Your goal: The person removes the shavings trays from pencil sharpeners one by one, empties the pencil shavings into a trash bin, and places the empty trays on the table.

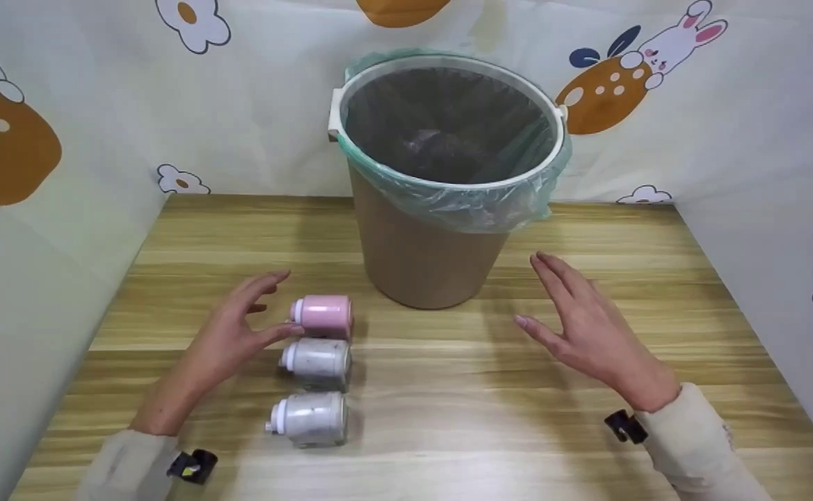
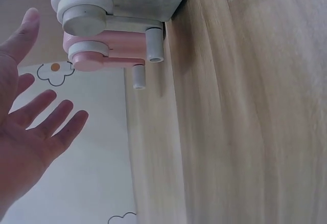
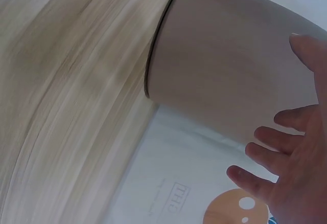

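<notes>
A pink pump bottle (image 1: 327, 314) lies on its side on the wooden table, cap to the left. Two greyish-white pump bottles, the middle one (image 1: 320, 362) and the nearest one (image 1: 314, 417), lie in a row below it. My left hand (image 1: 229, 334) hovers beside the pink bottle with fingers spread; the thumb overlaps its cap in the head view. In the left wrist view, that hand (image 2: 25, 137) is apart from the pink bottle (image 2: 102, 55). My right hand (image 1: 590, 334) is held over the table at right, fingers extended, holding nothing.
A tall brown bin (image 1: 427, 257) lined with a translucent green bag (image 1: 476, 209) stands at the back, behind the bottles. Cloth walls (image 1: 260, 125) printed with rabbits and flowers enclose the table (image 1: 434, 431) at the back and sides.
</notes>
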`<act>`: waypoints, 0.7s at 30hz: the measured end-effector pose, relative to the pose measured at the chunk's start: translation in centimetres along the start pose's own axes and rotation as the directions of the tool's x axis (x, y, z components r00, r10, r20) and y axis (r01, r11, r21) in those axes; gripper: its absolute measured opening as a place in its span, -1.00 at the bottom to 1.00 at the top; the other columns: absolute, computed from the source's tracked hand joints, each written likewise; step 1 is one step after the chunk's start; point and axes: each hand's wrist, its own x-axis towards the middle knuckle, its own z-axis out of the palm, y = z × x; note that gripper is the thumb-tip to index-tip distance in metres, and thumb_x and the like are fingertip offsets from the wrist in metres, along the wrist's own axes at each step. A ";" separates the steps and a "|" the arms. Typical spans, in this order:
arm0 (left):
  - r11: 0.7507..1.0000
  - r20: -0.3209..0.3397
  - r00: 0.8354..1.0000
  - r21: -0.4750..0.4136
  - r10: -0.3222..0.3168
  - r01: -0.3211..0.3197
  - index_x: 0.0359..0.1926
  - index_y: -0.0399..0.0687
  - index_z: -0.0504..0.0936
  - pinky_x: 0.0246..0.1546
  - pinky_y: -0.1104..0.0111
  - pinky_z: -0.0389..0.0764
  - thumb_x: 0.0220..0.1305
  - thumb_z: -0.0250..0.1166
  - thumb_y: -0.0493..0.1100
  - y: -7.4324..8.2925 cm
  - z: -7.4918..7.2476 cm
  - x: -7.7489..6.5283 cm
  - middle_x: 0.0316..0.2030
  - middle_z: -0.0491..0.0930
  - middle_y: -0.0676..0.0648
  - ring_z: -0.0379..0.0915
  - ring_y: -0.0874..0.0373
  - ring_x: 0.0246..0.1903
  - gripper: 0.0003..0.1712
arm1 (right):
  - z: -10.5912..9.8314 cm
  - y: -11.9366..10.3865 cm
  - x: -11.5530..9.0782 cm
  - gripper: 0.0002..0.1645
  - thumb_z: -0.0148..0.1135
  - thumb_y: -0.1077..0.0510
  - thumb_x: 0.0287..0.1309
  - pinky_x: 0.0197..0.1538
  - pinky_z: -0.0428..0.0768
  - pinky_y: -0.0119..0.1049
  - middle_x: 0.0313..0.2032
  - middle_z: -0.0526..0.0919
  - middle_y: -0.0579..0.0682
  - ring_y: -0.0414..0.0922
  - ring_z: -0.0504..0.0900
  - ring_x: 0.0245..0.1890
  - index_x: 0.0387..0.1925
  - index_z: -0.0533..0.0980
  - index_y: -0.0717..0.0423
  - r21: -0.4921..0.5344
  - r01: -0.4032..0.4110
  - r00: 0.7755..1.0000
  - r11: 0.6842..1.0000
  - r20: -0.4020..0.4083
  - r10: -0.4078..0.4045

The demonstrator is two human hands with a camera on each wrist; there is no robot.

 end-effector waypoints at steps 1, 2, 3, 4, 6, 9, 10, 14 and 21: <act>1.000 0.006 1.000 -0.010 -0.010 0.010 0.41 -0.10 0.37 0.28 -0.09 0.54 0.04 0.56 -0.13 0.0 0.0 0.0 0.34 0.40 -0.24 0.36 -0.22 0.30 -0.08 | 0.1 -0.1 0.0 -0.01 0.23 -0.23 0.31 0.41 0.26 0.40 0.51 0.17 0.16 0.19 0.24 0.47 0.54 0.08 0.14 0.003 0.001 1.000 1.000 0.003 -0.001; 1.000 0.014 1.000 -0.021 -0.019 0.019 0.42 -0.08 0.36 0.28 -0.09 0.53 0.04 0.56 -0.12 0.0 0.0 0.0 0.34 0.39 -0.24 0.36 -0.22 0.30 -0.08 | 0.1 -0.2 0.0 -0.01 0.23 -0.24 0.31 0.42 0.26 0.39 0.51 0.17 0.15 0.19 0.24 0.47 0.54 0.08 0.13 0.005 0.002 1.000 1.000 0.005 -0.002; 0.999 0.020 0.999 -0.032 -0.027 0.028 0.42 -0.07 0.36 0.29 -0.09 0.53 0.05 0.55 -0.12 0.0 0.0 0.1 0.35 0.39 -0.24 0.36 -0.21 0.30 -0.08 | 0.2 -0.3 0.0 -0.01 0.22 -0.24 0.31 0.43 0.26 0.37 0.51 0.17 0.15 0.19 0.24 0.47 0.54 0.08 0.12 0.006 0.006 1.000 1.000 0.005 -0.006; 0.998 0.026 0.999 -0.045 -0.031 0.032 0.42 -0.07 0.36 0.30 -0.09 0.52 0.05 0.55 -0.12 0.0 0.0 0.1 0.36 0.39 -0.24 0.36 -0.21 0.30 -0.08 | 0.2 -0.4 0.0 -0.01 0.22 -0.25 0.31 0.44 0.25 0.35 0.51 0.18 0.15 0.19 0.25 0.47 0.55 0.08 0.12 0.008 0.009 1.000 1.000 0.005 -0.009; 0.997 0.040 0.999 -0.074 -0.035 0.038 0.42 -0.07 0.36 0.31 -0.09 0.51 0.04 0.55 -0.13 -0.2 0.1 0.2 0.37 0.39 -0.24 0.37 -0.21 0.31 -0.08 | 0.4 -0.5 0.0 -0.01 0.23 -0.24 0.31 0.46 0.26 0.30 0.51 0.19 0.14 0.18 0.25 0.46 0.54 0.09 0.12 0.012 0.017 1.000 1.000 0.000 -0.017; 0.992 0.067 0.997 -0.115 -0.038 0.046 0.41 -0.10 0.37 0.33 -0.10 0.48 0.05 0.55 -0.13 -0.5 0.1 0.4 0.38 0.40 -0.23 0.37 -0.22 0.32 -0.10 | 0.6 -0.6 0.1 -0.01 0.27 -0.22 0.29 0.46 0.29 0.23 0.50 0.21 0.15 0.17 0.27 0.45 0.54 0.11 0.13 0.019 0.035 0.999 0.999 -0.013 -0.034; 0.990 0.078 0.996 -0.129 -0.041 0.050 0.41 -0.11 0.37 0.34 -0.10 0.47 0.05 0.54 -0.13 -0.6 0.1 0.4 0.38 0.39 -0.23 0.37 -0.23 0.32 -0.10 | 0.7 -0.7 0.1 -0.01 0.27 -0.22 0.28 0.45 0.30 0.22 0.50 0.21 0.15 0.17 0.28 0.45 0.53 0.11 0.13 0.022 0.041 0.999 0.999 -0.016 -0.040; 0.980 0.122 0.991 -0.182 -0.057 0.079 0.41 -0.13 0.35 0.37 -0.11 0.43 0.08 0.52 -0.11 -0.9 0.1 0.5 0.39 0.38 -0.25 0.34 -0.25 0.34 -0.11 | 1.0 -0.9 0.2 -0.01 0.29 -0.21 0.27 0.44 0.34 0.22 0.50 0.22 0.14 0.16 0.30 0.44 0.53 0.13 0.15 0.031 0.056 0.998 0.998 -0.022 -0.055; 0.967 0.162 0.985 -0.235 -0.062 0.099 0.42 -0.13 0.34 0.38 -0.13 0.40 0.09 0.52 -0.11 -1.5 0.3 0.9 0.40 0.35 -0.26 0.32 -0.30 0.35 -0.11 | 1.2 -1.2 0.3 0.00 0.27 -0.23 0.27 0.45 0.34 0.20 0.50 0.21 0.13 0.16 0.30 0.45 0.53 0.12 0.15 0.029 0.069 0.998 0.997 -0.018 -0.068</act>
